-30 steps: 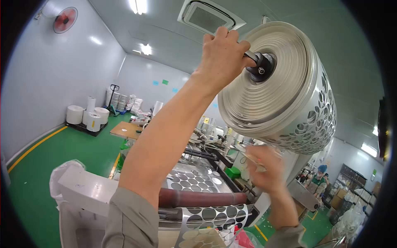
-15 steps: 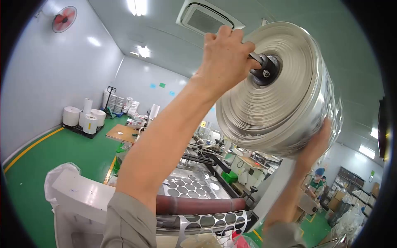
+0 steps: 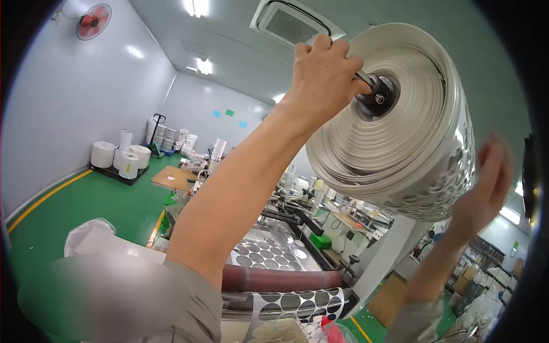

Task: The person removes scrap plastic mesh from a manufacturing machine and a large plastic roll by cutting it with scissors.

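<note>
Flooring [image 3: 63,216], green with yellow lines [image 3: 51,199], stretches toward pale walls [image 3: 126,97]; we see a red fan [image 3: 93,22] at far left, and white rolls [image 3: 103,156] standing on a black pallet [image 3: 127,180]. Notes [image 3: 229,112] on the far wall [image 3: 194,100] are too small for us to read. High on the near right is a large roll of shiny film [image 3: 394,146]; our left hand [image 3: 325,80] wraps its fingers round the handle [image 3: 365,76] at its core, while our right hand [image 3: 483,186], blurred, is just beside it, fingers extended.

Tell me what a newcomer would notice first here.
First, the huge roll at upper right, with the left hand gripping the handle at its centre and the right hand blurred at its right side. Next, the dark red roller lying low in the middle, then the red fan at upper left.
</note>
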`<act>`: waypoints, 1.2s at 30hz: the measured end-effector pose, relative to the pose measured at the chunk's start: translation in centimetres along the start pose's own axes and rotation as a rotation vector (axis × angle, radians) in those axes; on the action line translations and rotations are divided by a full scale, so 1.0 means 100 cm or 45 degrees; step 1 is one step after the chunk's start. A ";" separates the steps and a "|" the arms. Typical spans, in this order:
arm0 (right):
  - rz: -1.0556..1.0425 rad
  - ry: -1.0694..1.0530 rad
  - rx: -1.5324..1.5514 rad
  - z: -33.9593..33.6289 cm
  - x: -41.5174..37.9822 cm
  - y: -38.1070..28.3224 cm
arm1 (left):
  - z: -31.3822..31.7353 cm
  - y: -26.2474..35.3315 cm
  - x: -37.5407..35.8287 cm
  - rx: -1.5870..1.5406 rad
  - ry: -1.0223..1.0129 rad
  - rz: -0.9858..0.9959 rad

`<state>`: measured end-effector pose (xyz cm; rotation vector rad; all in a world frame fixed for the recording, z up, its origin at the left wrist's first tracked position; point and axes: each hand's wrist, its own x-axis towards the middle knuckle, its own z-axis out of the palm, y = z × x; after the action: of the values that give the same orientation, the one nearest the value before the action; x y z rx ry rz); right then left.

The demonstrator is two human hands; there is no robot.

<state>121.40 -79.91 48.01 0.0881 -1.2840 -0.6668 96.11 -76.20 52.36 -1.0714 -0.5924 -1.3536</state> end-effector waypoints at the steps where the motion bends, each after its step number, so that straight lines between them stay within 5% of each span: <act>1: 0.000 0.104 -0.228 0.008 0.052 -0.002 | 0.001 -0.001 -0.001 -0.003 0.009 0.010; 3: 0.181 -0.438 -0.233 0.002 0.115 0.077 | 0.002 -0.001 -0.001 0.010 0.020 0.012; 5: 1.031 -0.501 0.272 0.031 0.095 0.055 | 0.000 0.000 -0.001 0.006 0.016 0.006; 7: 1.117 -0.510 0.455 0.019 0.079 0.047 | 0.001 -0.001 -0.002 -0.008 0.047 0.018; 11: -0.007 -0.106 -0.457 -0.017 -0.020 0.096 | 0.004 -0.002 -0.004 -0.020 0.077 0.019; 12: -0.180 0.013 -0.617 -0.008 -0.080 0.096 | 0.005 -0.002 -0.004 -0.025 0.106 0.031; 13: -0.028 0.230 0.119 0.028 -0.141 0.104 | 0.005 -0.003 -0.005 -0.006 0.105 0.024; 14: -0.161 0.199 -0.434 0.060 -0.191 0.101 | 0.006 -0.002 -0.006 -0.009 0.097 0.027; 16: 0.123 -0.527 -0.620 0.095 -0.254 0.102 | 0.004 -0.002 -0.006 0.004 0.098 0.022; 19: 0.509 -2.012 0.078 0.087 -0.257 0.082 | 0.001 0.001 -0.003 -0.023 0.039 -0.006; 21: 0.304 -1.280 0.356 0.057 -0.193 0.000 | 0.002 0.001 -0.003 -0.026 0.074 0.003; 24: -0.641 -0.572 0.168 -0.007 -0.089 0.002 | 0.001 0.001 -0.001 -0.031 0.082 -0.006; 26: 0.109 0.110 -0.109 -0.013 -0.005 0.000 | 0.001 0.003 -0.001 -0.036 0.063 -0.022; 27: -0.001 0.135 0.026 0.008 0.043 0.004 | 0.000 0.004 -0.001 -0.031 0.033 -0.037; 28: 0.158 -0.170 -0.317 0.004 0.081 0.022 | -0.001 0.004 -0.001 -0.024 -0.001 -0.051; 29: 0.161 -0.171 -0.319 0.002 0.087 0.034 | -0.001 0.004 -0.001 -0.027 -0.004 -0.051; 33: 0.968 -0.474 0.450 0.009 0.079 0.076 | 0.002 0.002 -0.003 -0.007 0.002 -0.035; 35: 0.713 -0.430 0.335 -0.011 0.045 0.071 | 0.003 0.001 -0.004 -0.024 0.069 0.001; 36: 0.354 -0.233 -0.092 -0.017 0.010 0.083 | 0.004 0.002 -0.005 -0.014 0.104 0.001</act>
<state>126.50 -74.24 51.83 -0.2117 -1.4142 -0.4888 96.28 -75.62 52.10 -1.0197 -0.5247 -1.3947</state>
